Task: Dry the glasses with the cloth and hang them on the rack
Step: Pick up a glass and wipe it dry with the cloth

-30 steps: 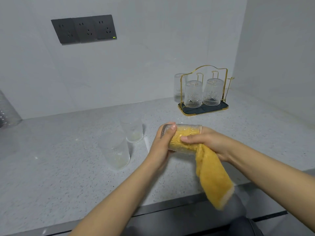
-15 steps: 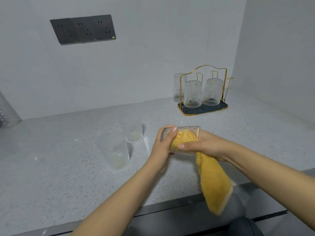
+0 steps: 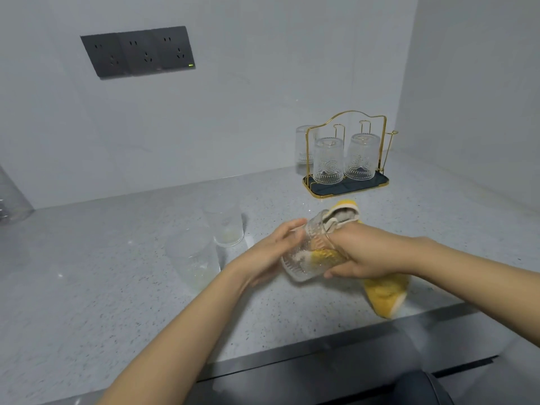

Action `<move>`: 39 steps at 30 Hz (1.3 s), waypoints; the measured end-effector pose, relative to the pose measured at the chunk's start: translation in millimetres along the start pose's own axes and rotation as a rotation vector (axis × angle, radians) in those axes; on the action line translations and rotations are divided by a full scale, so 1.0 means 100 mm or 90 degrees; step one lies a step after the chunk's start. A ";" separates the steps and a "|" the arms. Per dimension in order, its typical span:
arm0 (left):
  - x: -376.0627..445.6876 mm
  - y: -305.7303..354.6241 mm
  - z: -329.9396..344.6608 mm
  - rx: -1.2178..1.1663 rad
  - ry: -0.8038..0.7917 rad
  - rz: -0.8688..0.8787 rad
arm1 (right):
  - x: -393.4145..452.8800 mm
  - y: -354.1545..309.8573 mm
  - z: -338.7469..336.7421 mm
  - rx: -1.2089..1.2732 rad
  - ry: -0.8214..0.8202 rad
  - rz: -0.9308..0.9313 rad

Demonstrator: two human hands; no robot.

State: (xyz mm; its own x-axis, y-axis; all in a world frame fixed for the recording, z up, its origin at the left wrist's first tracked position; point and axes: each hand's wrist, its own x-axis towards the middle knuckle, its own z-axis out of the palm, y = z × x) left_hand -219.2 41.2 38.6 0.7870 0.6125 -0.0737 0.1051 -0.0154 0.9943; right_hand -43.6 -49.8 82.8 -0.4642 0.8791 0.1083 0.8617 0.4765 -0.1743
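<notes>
The clear embossed glass tumbler (image 3: 311,252) is held tilted in the air in front of the gold wire rack with the dark tray (image 3: 346,187), its thick base toward the person's left and its mouth toward the rack. The left hand (image 3: 273,252) steadies it with fingers laid fairly straight along the wall and base. The right hand (image 3: 366,254) wraps around the mouth end, pressing the yellow terry cloth (image 3: 385,292) into it; part of the cloth shows yellow through the glass and a grey-backed fold sticks out toward the rack.

The tumbler looks rigid, fairly heavy at the base and breakable; if wet, its ribbed pattern should give some purchase, so the patterned wall is the place to hold it, not the thin rim. The cloth is soft and limp and hangs loosely.

Three like tumblers sit upside down at the rack. Left of the rack, nearer the person, stand two plain frosted tumblers (image 3: 204,252) on the speckled grey counter (image 3: 87,287).
</notes>
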 end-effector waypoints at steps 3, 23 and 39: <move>-0.02 0.09 -0.02 0.092 -0.149 0.020 | -0.02 -0.03 -0.06 0.052 -0.022 -0.020; 0.00 -0.03 0.27 -0.548 0.067 -0.027 | 0.09 -0.06 0.14 1.089 0.647 0.344; 0.12 0.06 0.53 -0.686 0.223 0.003 | 0.40 -0.52 0.65 0.883 0.666 0.443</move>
State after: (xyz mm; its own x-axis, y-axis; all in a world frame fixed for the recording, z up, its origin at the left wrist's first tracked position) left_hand -177.0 6.6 40.0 0.5545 0.8044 -0.2132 -0.6087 0.5667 0.5553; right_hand -120.0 -38.4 33.0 0.6117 0.7887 0.0617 -0.1913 0.2231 -0.9558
